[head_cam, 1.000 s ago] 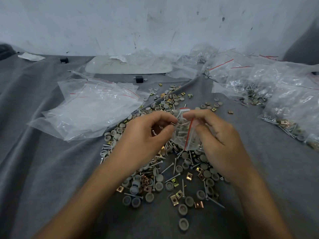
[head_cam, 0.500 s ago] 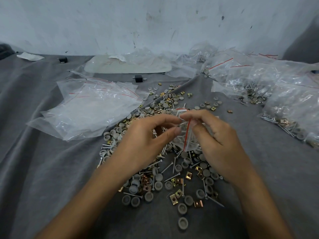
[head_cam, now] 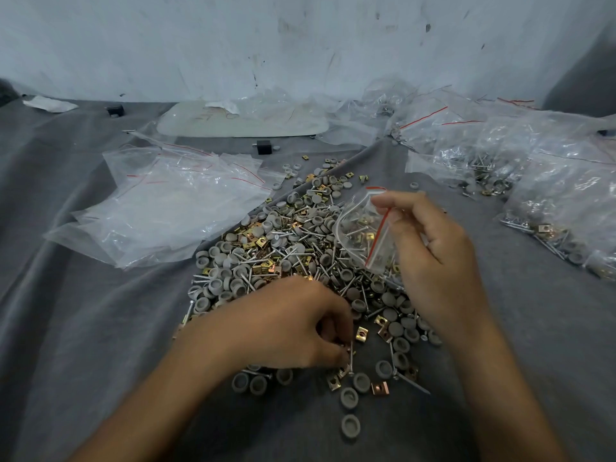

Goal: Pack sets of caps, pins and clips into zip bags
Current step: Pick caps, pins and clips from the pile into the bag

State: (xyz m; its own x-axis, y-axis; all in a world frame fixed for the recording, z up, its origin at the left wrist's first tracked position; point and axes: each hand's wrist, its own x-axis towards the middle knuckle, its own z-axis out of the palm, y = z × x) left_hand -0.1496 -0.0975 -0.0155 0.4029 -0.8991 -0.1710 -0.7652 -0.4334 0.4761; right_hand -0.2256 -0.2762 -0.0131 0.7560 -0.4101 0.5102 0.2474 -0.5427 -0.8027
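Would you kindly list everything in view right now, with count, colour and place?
caps, pins and clips: many, grey, silver and gold, piled mid-cloth
zip bag: one, clear with red seal, part-filled, held above the pile
empty bags: a stack, clear, left of the pile
filled bags: several, clear, far right
flat panel: one, white, at the back
black blocks: two, at the back
cloth: one, grey, under everything
left hand: pinching a pin at the pile's near edge
right hand: pinching the zip bag's top

Left hand [head_cam: 286,328] low, palm down, fingers curled, fingertips pinching a pin [head_cam: 351,356]. Right hand [head_cam: 430,258] raised, thumb and forefinger pinching zip bag [head_cam: 363,235] at its top edge. Forearms bare.
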